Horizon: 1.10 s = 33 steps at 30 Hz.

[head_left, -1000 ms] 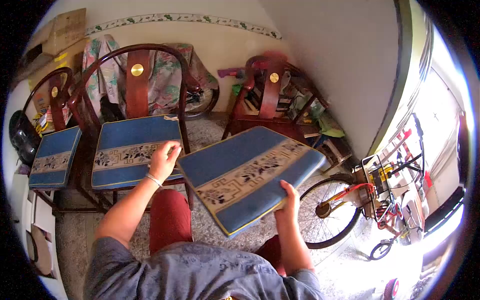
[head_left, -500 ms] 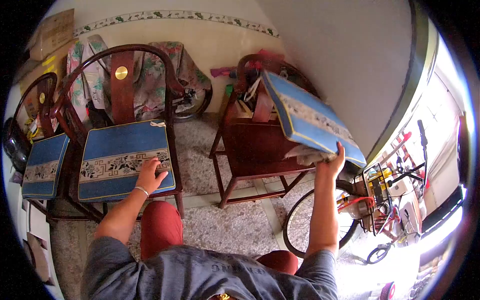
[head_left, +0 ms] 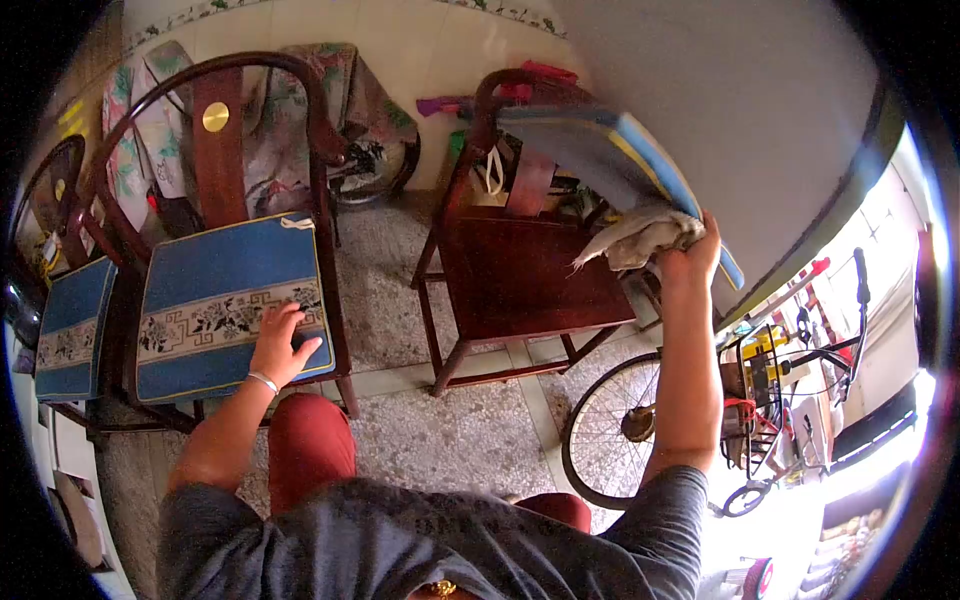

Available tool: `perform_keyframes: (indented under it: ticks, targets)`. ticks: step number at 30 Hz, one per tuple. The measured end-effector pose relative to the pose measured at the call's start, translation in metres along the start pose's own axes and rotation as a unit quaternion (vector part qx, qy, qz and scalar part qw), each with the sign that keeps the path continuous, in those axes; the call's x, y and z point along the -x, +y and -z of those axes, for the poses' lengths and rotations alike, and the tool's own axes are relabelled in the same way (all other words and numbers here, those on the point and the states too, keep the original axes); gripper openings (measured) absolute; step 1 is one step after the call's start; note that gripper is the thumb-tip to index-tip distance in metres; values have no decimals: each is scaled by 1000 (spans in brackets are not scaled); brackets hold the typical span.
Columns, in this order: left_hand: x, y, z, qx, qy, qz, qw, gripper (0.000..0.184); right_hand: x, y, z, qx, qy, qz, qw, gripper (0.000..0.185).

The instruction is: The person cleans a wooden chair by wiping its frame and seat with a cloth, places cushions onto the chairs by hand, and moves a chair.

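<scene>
My right hand (head_left: 692, 250), at the right, grips a blue cushion (head_left: 648, 160) by its near edge, together with a grey-beige cloth (head_left: 640, 238). Raised and tilted, the cushion shows its edge and underside above the right wooden chair (head_left: 520, 270), whose brown seat is bare. My left hand (head_left: 284, 345) has its fingers apart over the near right part of another blue cushion (head_left: 220, 245) with a floral band, which lies on the middle chair (head_left: 220, 150). Whether it touches that cushion I cannot tell.
At the far left stands another chair with a blue cushion (head_left: 75, 310). A bicycle wheel (head_left: 600, 430) and its frame are at the right, near the wall (head_left: 760, 130). A floral cover (head_left: 375, 110) drapes over something behind the middle chair.
My right hand has carried the cushion from in front of me to the upper right and tilted it up, uncovering the right chair's seat. My left hand has moved left and down.
</scene>
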State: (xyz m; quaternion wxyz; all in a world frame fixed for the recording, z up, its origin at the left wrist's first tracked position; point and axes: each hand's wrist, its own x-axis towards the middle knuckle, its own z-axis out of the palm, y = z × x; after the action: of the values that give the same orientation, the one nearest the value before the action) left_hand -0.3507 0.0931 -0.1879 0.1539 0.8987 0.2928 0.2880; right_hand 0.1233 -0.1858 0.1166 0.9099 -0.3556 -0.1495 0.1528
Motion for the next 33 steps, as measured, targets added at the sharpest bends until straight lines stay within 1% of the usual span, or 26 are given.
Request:
perform_keyframes:
  ticks: [1,3,5,7,10,11,13,16,19,21,23,26,28,29,31,32,33]
  targets:
    - [0,1,0,0,3,5,1000,47,-1,0,-3,4,-18,-8,1000,33]
    - [0,2,2,-21,12,-19,1000,47,-16,7,1,18,-1,-6,1000,34]
    - [0,0,1,0,13,-21,1000,47,-26,16,0,17,41,5,999,33]
    - [-1,-1,0,-4,27,-26,999,46,-40,22,2,29,26,5,999,32]
    - [-1,3,5,0,18,-20,1000,46,-59,26,-1,58,31,27,997,32]
    - [-2,2,6,2,14,-23,1000,46,-64,26,-4,56,15,36,998,33]
    - [-2,3,7,-4,36,-48,998,44,-77,26,-12,49,-6,47,998,34]
    - [-3,4,9,-4,36,-43,998,45,-94,32,-28,20,29,30,999,38]
    - [-3,0,4,15,24,-31,999,47,-110,60,-40,3,41,25,999,36]
    - [-4,4,5,20,24,-24,999,47,-117,79,-50,-24,32,13,999,35]
    - [-3,6,7,21,20,-15,999,47,-115,90,-57,-49,36,24,998,32]
    - [-5,8,9,3,22,-34,999,48,-117,95,-42,-47,14,6,999,29]
    - [-6,8,9,10,21,-35,999,48,-112,96,-24,-44,-17,34,998,28]
    - [-5,7,8,18,20,-34,999,49,-110,98,-16,-45,-15,36,998,28]
    - [-5,4,5,4,20,-40,999,50,-110,106,-2,-44,50,58,996,27]
    - [-4,5,5,3,14,-31,999,50,-113,111,13,-42,18,29,999,28]
    - [-4,5,5,1,8,-22,1000,50,-133,123,45,-12,28,27,999,33]
